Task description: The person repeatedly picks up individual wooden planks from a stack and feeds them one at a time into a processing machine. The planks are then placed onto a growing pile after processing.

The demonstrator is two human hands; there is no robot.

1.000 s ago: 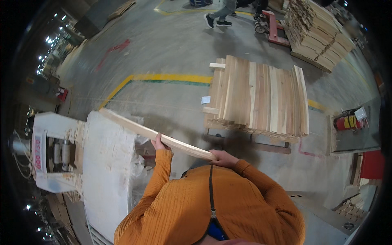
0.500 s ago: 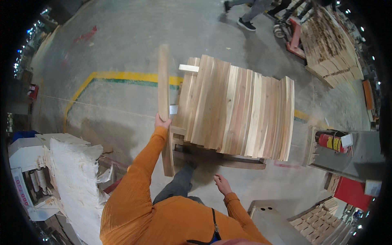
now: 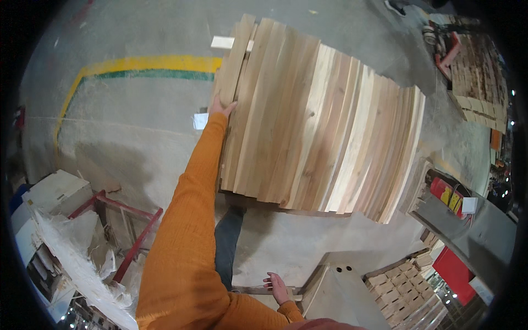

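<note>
A broad stack of long wooden boards (image 3: 324, 132) lies in front of me, edges side by side. At its left end my left hand (image 3: 221, 105) is closed around a board (image 3: 237, 58), thumb on the right side and fingers on the left. That board rests along the stack, slightly tilted, beside its leftmost boards. A pale short strip (image 3: 223, 42) sticks out under its far part. My right hand (image 3: 276, 287) hangs low near my body with fingers apart, holding nothing, close to a grey metal cabinet (image 3: 341, 300).
A yellow and green floor line (image 3: 148, 65) runs at the left. Lower left stand a red metal frame (image 3: 135, 242) and white sheeting (image 3: 77, 258). To the right are a red fire extinguisher (image 3: 446, 195), another wood stack (image 3: 478, 71) and a red pallet truck (image 3: 450, 55).
My left hand has carried the board from upright, left of the stack, onto the stack's left end. The view has shifted nearer to the stack. My right hand's fingers have spread.
</note>
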